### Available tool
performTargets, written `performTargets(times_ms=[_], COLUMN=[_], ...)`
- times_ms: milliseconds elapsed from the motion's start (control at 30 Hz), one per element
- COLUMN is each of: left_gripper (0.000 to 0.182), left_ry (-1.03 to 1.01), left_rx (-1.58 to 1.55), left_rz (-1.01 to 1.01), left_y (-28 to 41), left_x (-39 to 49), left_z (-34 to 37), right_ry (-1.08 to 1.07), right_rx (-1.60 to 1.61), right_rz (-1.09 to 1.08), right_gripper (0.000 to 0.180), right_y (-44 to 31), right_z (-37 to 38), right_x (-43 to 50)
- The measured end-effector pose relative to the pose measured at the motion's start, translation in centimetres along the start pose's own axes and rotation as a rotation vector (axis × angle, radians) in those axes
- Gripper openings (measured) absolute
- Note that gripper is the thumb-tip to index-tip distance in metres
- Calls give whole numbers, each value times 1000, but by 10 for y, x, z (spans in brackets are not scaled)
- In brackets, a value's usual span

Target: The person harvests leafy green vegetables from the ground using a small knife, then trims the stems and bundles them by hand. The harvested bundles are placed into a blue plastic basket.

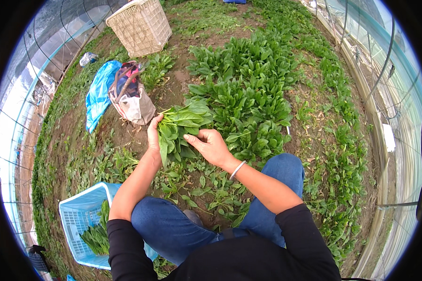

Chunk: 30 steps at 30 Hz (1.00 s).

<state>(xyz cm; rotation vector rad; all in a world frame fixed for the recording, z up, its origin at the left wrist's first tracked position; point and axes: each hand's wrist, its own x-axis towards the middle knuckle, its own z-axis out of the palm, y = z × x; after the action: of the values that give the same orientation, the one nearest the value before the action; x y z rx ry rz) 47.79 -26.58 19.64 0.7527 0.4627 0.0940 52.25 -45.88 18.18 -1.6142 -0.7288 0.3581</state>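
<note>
A bunch of leafy greens that looks like spinach point(183, 123) is gathered in my left hand point(154, 133), its stems at the fingers and its leaves pointing right and down. My right hand point(210, 144) touches the leaves from the right, thumb and fingers pinched at the bunch's edge; whether a leaf sits between them cannot be made out. Just beyond my hands a dense bed of growing spinach point(253, 95) spreads forward. Cut or fallen leaves point(218, 196) lie on the soil between my knees.
At my left stands a light-blue plastic crate point(86, 210) with greens point(96, 239) inside. Further ahead are a cloth bag point(133, 105), a blue plastic bag point(100, 93) and a cream plastic basket point(140, 30). Greenhouse walls with hoops point(383, 73) run along both sides.
</note>
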Motion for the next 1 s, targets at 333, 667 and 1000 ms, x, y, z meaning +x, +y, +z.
performTargets(times_ms=[333, 667, 1000], left_gripper=[55, 48, 39], left_ry=[-101, -6, 9], left_rx=[15, -18, 36], left_rz=[-147, -58, 94], left_y=[-2, -4, -11], left_x=[4, -1, -7], left_z=[-6, 1, 8], right_ry=[-95, -86, 88], right_rx=[749, 439, 419], right_rz=[555, 249, 224], right_gripper=[17, 18, 18], right_y=[1, -3, 7], right_z=[-16, 0, 2], right_x=[11, 4, 7])
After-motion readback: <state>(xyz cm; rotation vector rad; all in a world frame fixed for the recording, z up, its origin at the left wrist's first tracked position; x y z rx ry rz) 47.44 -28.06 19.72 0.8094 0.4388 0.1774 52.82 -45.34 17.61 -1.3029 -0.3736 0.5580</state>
